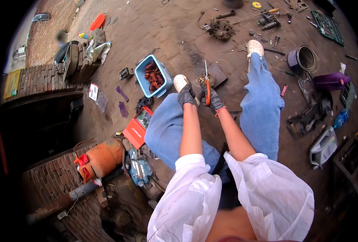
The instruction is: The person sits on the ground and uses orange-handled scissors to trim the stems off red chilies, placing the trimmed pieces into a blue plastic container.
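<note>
My left hand, in a grey knit glove, is curled beside the toe of my cream clog; what its fingers hold is hidden. My right hand, also gloved, grips an orange-handled metal tool like long shears, its narrow metal end pointing away from me. Just beyond the hands a small roundish metal part sits on a dark square plate. A light blue tub holding reddish copper-coloured pieces stands at the left of my left hand.
Greasy engine parts, a green socket case, a bucket and containers lie around on the ground. A red box, an orange gas cylinder and brick edging beside a dark opening are at left.
</note>
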`<control>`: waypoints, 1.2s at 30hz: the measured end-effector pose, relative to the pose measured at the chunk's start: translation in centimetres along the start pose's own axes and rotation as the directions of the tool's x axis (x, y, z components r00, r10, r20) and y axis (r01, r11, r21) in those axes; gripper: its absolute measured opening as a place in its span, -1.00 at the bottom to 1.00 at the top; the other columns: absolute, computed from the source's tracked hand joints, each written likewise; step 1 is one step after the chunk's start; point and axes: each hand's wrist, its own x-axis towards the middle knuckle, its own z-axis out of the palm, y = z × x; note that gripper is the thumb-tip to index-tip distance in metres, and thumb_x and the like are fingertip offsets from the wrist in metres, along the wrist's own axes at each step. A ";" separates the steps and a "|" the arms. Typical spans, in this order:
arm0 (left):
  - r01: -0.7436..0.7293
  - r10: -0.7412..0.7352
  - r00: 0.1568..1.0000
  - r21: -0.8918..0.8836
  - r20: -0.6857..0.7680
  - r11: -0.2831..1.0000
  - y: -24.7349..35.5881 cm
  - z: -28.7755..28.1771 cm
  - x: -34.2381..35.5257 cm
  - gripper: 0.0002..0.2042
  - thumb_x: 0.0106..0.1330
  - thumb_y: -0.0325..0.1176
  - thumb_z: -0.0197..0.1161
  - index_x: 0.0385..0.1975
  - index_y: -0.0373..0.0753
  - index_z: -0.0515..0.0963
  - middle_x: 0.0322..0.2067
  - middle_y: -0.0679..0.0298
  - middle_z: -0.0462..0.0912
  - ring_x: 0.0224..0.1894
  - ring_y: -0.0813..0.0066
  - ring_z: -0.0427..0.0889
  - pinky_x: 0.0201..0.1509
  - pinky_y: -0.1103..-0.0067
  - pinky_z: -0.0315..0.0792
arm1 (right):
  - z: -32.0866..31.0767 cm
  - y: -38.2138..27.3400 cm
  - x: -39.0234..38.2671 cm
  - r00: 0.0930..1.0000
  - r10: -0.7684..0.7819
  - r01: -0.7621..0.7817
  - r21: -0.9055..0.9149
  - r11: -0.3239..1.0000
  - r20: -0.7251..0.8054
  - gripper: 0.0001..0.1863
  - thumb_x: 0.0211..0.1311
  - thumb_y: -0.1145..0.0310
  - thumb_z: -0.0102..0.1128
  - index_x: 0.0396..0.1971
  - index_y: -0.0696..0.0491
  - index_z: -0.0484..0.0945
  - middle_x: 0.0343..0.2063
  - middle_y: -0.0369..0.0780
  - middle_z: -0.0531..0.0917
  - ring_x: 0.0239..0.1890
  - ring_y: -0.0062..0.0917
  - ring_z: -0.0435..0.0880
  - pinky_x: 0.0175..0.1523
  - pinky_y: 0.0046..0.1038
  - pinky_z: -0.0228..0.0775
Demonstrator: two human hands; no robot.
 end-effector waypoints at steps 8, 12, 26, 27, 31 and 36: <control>-0.018 -0.011 0.921 0.069 0.390 0.997 2.3 -1.3 -5.8 -0.91 -0.08 -0.48 0.20 -0.66 -0.26 0.42 -0.81 0.36 0.33 -0.84 0.60 0.23 -0.79 0.73 0.11 | 3.5 -5.2 -3.5 0.877 -0.479 0.447 -0.332 0.831 -0.019 -0.81 -0.08 0.41 0.18 -0.45 0.11 0.38 -0.68 -0.30 0.46 -0.73 -0.62 0.41 -0.69 -0.60 0.24; -0.101 -0.009 0.927 0.273 0.375 0.957 2.6 -1.6 -5.6 -0.90 -0.03 -0.39 0.18 -0.60 -0.25 0.43 -0.79 0.38 0.31 -0.76 0.64 0.23 -0.71 0.69 0.10 | 3.8 -5.9 -4.6 0.869 -0.495 0.460 -0.342 0.819 -0.017 -0.78 -0.11 0.43 0.21 -0.48 0.17 0.38 -0.65 -0.28 0.48 -0.72 -0.63 0.42 -0.67 -0.60 0.26; -0.378 0.156 0.854 0.386 0.496 0.842 2.5 -0.3 -7.0 -0.83 0.03 -0.35 0.12 -0.74 -0.19 0.40 -0.81 0.39 0.33 -0.80 0.67 0.22 -0.74 0.67 0.09 | -2.8 -2.0 3.3 0.793 -0.602 0.478 -0.518 0.709 -0.092 -0.73 -0.15 0.46 0.20 -0.43 0.15 0.33 -0.59 -0.26 0.49 -0.60 -0.58 0.45 -0.51 -0.58 0.32; -0.378 0.159 0.851 0.373 0.501 0.847 2.6 -0.2 -7.1 -0.85 0.03 -0.35 0.12 -0.73 -0.19 0.42 -0.80 0.39 0.34 -0.79 0.67 0.22 -0.73 0.68 0.10 | -3.1 -1.6 3.9 0.780 -0.619 0.491 -0.527 0.694 -0.087 -0.73 -0.16 0.46 0.20 -0.42 0.15 0.33 -0.59 -0.26 0.49 -0.59 -0.58 0.45 -0.50 -0.57 0.32; -0.574 0.284 0.770 0.428 0.571 0.698 2.8 -1.8 -6.5 -0.86 0.03 -0.33 0.13 -0.63 -0.26 0.47 -0.73 0.36 0.40 -0.71 0.67 0.28 -0.63 0.68 0.16 | -1.2 -1.9 2.3 0.725 -0.676 0.532 -0.728 0.434 0.127 -0.71 -0.14 0.47 0.17 -0.39 0.14 0.30 -0.54 -0.26 0.47 -0.49 -0.56 0.45 -0.37 -0.56 0.33; -0.309 0.157 0.908 0.367 0.388 0.878 3.3 -2.9 -6.3 -0.90 0.01 -0.40 0.16 -0.65 -0.27 0.49 -0.73 0.40 0.41 -0.71 0.69 0.28 -0.64 0.71 0.15 | 2.1 -3.1 -1.2 0.658 -0.705 0.633 -0.701 0.328 0.264 -0.67 -0.11 0.45 0.15 -0.32 0.13 0.26 -0.49 -0.26 0.41 -0.47 -0.58 0.40 -0.32 -0.57 0.32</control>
